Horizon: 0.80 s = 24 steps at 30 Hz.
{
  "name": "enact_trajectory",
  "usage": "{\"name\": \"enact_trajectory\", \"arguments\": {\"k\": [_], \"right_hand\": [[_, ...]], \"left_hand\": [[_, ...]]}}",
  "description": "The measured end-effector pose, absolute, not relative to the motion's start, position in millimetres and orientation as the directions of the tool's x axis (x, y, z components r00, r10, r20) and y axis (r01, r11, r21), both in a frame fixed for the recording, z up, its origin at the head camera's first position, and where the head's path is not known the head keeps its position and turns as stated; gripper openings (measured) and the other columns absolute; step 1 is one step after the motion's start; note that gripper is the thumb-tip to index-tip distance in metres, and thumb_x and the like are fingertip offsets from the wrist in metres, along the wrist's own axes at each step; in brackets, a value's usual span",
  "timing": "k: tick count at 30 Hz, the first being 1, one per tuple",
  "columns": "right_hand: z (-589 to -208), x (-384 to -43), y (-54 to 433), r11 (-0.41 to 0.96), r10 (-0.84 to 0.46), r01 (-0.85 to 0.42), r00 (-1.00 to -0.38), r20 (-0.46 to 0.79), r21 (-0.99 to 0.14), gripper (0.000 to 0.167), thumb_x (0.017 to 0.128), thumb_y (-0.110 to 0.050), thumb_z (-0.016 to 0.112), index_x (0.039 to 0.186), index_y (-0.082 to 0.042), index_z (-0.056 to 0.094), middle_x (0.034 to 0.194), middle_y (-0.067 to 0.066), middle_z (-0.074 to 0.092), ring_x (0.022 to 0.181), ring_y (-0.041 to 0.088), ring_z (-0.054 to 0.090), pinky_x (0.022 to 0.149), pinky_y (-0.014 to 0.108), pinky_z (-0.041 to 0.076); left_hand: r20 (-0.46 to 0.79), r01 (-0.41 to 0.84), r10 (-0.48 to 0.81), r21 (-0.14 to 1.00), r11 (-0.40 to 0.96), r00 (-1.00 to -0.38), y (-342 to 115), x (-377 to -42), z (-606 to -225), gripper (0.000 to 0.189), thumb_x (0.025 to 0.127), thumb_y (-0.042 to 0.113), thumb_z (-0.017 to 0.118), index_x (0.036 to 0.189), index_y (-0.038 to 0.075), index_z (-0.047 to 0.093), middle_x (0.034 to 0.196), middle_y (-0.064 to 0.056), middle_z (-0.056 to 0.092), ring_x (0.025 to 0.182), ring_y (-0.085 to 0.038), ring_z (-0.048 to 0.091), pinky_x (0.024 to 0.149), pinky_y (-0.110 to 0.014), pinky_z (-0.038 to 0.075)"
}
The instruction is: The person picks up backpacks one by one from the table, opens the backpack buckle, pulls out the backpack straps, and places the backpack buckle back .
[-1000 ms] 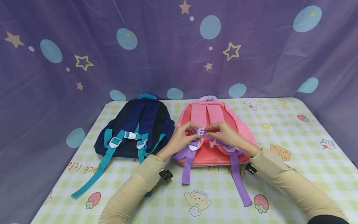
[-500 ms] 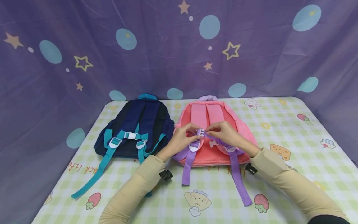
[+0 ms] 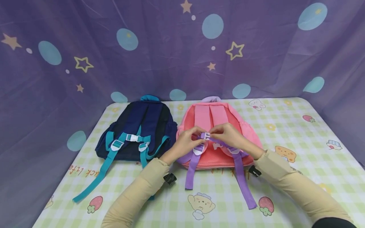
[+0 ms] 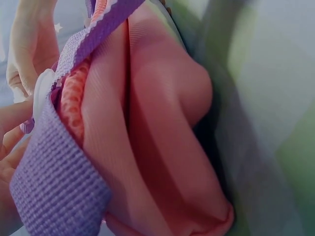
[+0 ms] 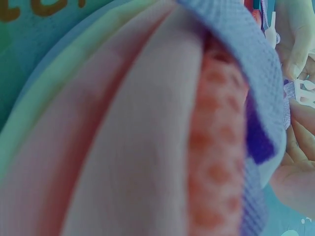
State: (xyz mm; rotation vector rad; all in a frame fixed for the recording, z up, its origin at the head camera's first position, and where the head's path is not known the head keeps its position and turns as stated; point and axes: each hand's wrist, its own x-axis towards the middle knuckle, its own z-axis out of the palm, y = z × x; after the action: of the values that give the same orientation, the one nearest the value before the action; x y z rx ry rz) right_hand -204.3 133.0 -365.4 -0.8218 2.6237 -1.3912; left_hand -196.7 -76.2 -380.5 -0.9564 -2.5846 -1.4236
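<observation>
Above the pink backpack (image 3: 196,162), a white pronged buckle piece (image 3: 207,136) on purple webbing is held between both hands. My left hand (image 3: 184,143) pinches the left side with thumb and fingers. From the right, my right hand (image 3: 229,136) pinches the buckle side with its fingertips; the exact contact is partly hidden. A second white buckle piece (image 3: 217,146) lies on the backpack just below. In the right wrist view the pronged buckle (image 5: 306,91) sits close to the fingers at the right edge. Purple webbing (image 4: 59,172) fills the left wrist view's lower left.
To the left lies a navy backpack (image 3: 148,126) with teal straps and a joined white buckle (image 3: 132,138). Two purple strap ends (image 3: 243,183) hang toward the front of the checkered table (image 3: 159,209). A purple curtain (image 3: 171,57) stands behind.
The pronged buckle has shifted slightly right and down and turned a little between my hands. Both hands keep their hold. The backpacks stay in place.
</observation>
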Motion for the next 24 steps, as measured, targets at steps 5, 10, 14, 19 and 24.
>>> {"name": "enact_trajectory", "arguments": {"k": [5,10,14,19,24], "right_hand": [[-365.6,-204.9,133.1,0.436,-0.478,-0.425,-0.856,0.196,-0.794,0.012,0.089,0.002,0.067,0.098,0.008,0.073,0.093,0.015,0.073,0.084,0.019,0.066,0.078,0.032,0.054],[-367.1,-206.2,135.4,0.407,-0.473,-0.429,-0.854,0.215,-0.806,0.012,0.088,0.003,0.067,0.097,0.009,0.072,0.093,0.016,0.072,0.083,0.020,0.067,0.074,0.025,0.054],[-368.3,-206.5,139.0,0.394,-0.472,-0.416,-0.857,0.208,-0.819,0.013,0.088,0.001,0.068,0.097,0.009,0.072,0.095,0.017,0.072,0.085,0.021,0.068,0.074,0.022,0.054],[-369.6,-206.4,144.0,0.394,-0.475,-0.402,-0.859,0.191,-0.826,0.015,0.089,0.000,0.068,0.100,0.008,0.073,0.096,0.016,0.072,0.086,0.016,0.067,0.075,0.022,0.053],[-369.9,-206.6,147.1,0.406,-0.481,-0.396,-0.859,0.176,-0.823,0.015,0.089,0.000,0.068,0.100,0.008,0.073,0.095,0.015,0.073,0.083,0.012,0.066,0.074,0.020,0.053]], "left_hand": [[0.318,0.543,0.507,0.743,0.392,-0.801,-76.5,-197.0,-381.3,0.024,0.087,0.005,0.072,0.108,0.001,0.063,0.104,-0.012,0.069,0.091,-0.024,0.066,0.085,-0.036,0.054],[0.328,0.551,0.505,0.735,0.394,-0.798,-77.2,-196.0,-381.4,0.022,0.088,0.005,0.072,0.107,0.002,0.061,0.105,-0.013,0.069,0.093,-0.026,0.066,0.087,-0.036,0.053],[0.338,0.552,0.496,0.737,0.389,-0.800,-78.0,-195.9,-382.2,0.022,0.088,0.005,0.072,0.107,0.002,0.061,0.106,-0.014,0.069,0.096,-0.026,0.067,0.087,-0.035,0.054],[0.359,0.558,0.484,0.742,0.371,-0.799,-78.7,-195.9,-383.4,0.023,0.087,0.005,0.072,0.106,0.001,0.061,0.106,-0.014,0.069,0.096,-0.027,0.067,0.087,-0.034,0.054],[0.367,0.563,0.481,0.742,0.364,-0.796,-78.4,-196.3,-383.8,0.022,0.087,0.004,0.072,0.105,0.001,0.061,0.106,-0.015,0.069,0.095,-0.027,0.068,0.086,-0.034,0.054]]}}
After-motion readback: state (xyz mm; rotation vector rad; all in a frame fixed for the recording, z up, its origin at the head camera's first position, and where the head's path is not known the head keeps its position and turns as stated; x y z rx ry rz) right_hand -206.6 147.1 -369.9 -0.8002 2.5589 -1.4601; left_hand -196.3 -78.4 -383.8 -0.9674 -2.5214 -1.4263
